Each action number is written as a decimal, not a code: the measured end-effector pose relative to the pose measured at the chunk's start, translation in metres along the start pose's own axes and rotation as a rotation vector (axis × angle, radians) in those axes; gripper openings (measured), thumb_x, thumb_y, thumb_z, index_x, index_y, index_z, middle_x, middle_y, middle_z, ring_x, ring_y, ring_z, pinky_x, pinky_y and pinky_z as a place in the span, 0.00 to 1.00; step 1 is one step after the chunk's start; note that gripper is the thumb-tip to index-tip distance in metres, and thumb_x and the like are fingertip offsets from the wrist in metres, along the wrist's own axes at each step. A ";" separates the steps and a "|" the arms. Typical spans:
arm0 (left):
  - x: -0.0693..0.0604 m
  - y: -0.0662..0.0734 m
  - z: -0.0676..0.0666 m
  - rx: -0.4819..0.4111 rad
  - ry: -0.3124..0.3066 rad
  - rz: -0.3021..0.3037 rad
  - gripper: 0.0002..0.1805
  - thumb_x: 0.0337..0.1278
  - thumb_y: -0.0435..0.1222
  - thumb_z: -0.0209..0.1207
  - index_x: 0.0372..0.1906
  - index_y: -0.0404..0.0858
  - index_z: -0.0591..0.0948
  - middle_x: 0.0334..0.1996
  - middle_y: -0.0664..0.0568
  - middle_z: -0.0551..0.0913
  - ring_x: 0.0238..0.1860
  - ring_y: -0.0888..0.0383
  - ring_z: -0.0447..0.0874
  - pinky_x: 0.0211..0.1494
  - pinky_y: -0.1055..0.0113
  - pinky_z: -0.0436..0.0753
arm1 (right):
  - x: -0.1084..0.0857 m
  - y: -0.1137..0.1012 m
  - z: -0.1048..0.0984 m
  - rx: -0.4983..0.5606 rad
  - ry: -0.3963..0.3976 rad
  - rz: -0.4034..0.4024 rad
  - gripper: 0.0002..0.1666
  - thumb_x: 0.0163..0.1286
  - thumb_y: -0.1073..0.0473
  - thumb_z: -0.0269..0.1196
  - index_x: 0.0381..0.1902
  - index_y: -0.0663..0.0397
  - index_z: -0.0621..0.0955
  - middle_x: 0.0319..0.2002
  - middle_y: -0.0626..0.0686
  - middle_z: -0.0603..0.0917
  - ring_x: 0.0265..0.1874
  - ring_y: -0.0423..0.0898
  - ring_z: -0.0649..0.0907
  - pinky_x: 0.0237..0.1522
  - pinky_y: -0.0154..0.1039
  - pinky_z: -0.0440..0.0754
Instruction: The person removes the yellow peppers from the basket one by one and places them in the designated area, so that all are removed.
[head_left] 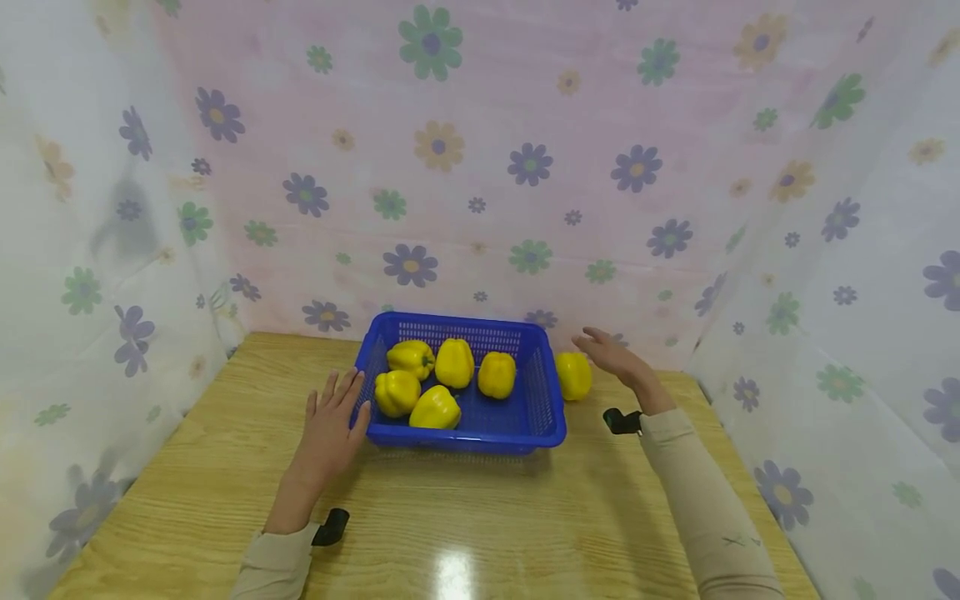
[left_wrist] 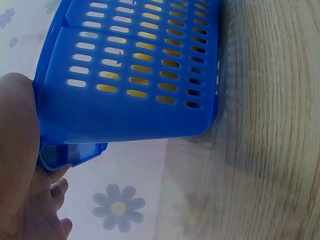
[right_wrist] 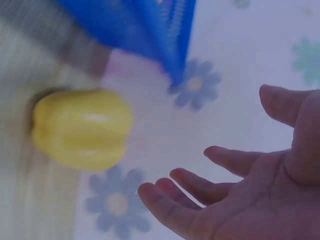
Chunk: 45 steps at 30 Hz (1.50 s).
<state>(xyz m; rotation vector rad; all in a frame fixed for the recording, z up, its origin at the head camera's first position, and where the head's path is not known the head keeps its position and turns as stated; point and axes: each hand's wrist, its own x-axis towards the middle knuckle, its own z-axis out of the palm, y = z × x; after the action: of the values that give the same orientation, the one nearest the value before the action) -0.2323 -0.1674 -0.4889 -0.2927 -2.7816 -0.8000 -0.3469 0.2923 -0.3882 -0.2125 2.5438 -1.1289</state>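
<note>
A blue plastic basket (head_left: 472, 442) with slotted walls holds several yellow bell peppers (head_left: 454, 363). Another yellow bell pepper (head_left: 574, 377) stands on the table just outside the basket's right side; it also shows in the right wrist view (right_wrist: 82, 129). At the basket's left rim is my left hand (head_left: 335, 425), fingers extended, with the thumb side touching the rim in the left wrist view. My right hand (head_left: 617, 358) hovers near the outside pepper, its fingers spread and apart from it, holding nothing.
The basket stands toward the back of a wooden table (head_left: 465, 517). A flower-patterned curtain (head_left: 480, 167) rises behind the table and along both sides. Dark devices (head_left: 332, 527) are strapped at both wrists.
</note>
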 end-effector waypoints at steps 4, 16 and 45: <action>0.000 0.001 -0.002 0.009 0.001 -0.008 0.32 0.80 0.43 0.45 0.80 0.33 0.58 0.80 0.38 0.55 0.81 0.35 0.40 0.76 0.29 0.40 | -0.005 -0.026 0.008 -0.007 0.043 -0.046 0.43 0.84 0.45 0.43 0.82 0.65 0.44 0.80 0.72 0.44 0.78 0.71 0.51 0.74 0.69 0.53; 0.000 0.001 -0.003 0.012 0.007 0.003 0.33 0.80 0.44 0.45 0.79 0.32 0.58 0.79 0.37 0.56 0.81 0.34 0.42 0.76 0.30 0.41 | 0.011 -0.059 0.045 -0.032 -0.036 -0.180 0.36 0.84 0.49 0.48 0.78 0.67 0.59 0.76 0.71 0.60 0.75 0.68 0.62 0.73 0.64 0.63; 0.001 -0.003 0.004 0.039 0.030 0.017 0.32 0.80 0.44 0.44 0.79 0.32 0.60 0.79 0.38 0.59 0.81 0.35 0.43 0.77 0.30 0.42 | 0.072 -0.037 0.104 -0.078 -0.044 -0.011 0.32 0.83 0.54 0.48 0.76 0.68 0.63 0.75 0.68 0.64 0.72 0.65 0.69 0.66 0.61 0.74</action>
<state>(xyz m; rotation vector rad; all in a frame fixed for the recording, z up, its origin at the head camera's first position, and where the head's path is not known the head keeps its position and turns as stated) -0.2347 -0.1679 -0.4935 -0.2949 -2.7597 -0.7390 -0.3747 0.1761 -0.4434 -0.2686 2.5534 -1.0184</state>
